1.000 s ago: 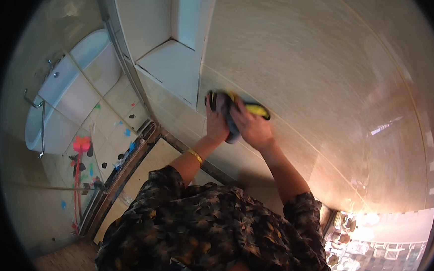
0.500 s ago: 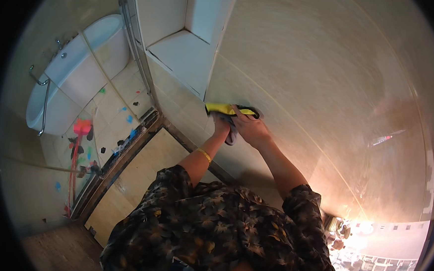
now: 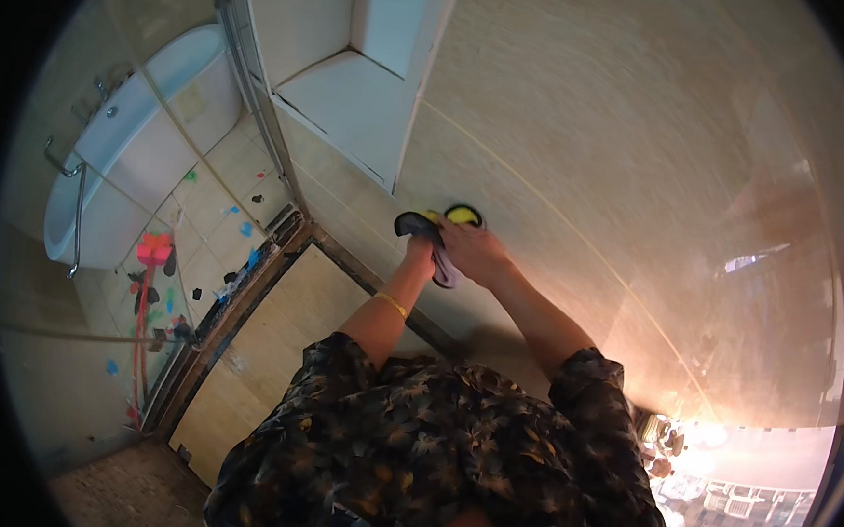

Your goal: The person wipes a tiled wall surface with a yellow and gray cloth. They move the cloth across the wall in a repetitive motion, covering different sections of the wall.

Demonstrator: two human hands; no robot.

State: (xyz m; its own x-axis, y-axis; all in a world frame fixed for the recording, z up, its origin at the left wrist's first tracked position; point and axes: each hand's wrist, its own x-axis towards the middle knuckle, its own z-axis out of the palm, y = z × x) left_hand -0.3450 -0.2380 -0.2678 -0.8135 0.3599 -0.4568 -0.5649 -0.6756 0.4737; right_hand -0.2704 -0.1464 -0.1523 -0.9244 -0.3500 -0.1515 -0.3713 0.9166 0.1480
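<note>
A cloth (image 3: 415, 225), yellow on one face and grey on the other with a dark border, is bunched between my two hands. My left hand (image 3: 422, 255) is closed around its grey part, and a grey end droops below the fingers. Over the top lies my right hand (image 3: 473, 250), its fingers gripping the cloth where a yellow fold shows. Just beyond my hands stands the beige tiled wall (image 3: 584, 148); whether the cloth touches it I cannot tell.
A white recess (image 3: 345, 99) opens in the wall ahead. At the left, beyond a metal-framed glass panel, are a white bathtub (image 3: 159, 141), a red-headed long-handled tool (image 3: 155, 249) and scattered coloured bits on tiles. A dark sill (image 3: 246, 301) edges the wooden floor (image 3: 282, 337). Bright light glows at lower right.
The cloth has been turned and bunched: its long yellow strip has folded, and grey now shows at its left end. Both hands have stayed close together on it, and the view has shifted slightly.
</note>
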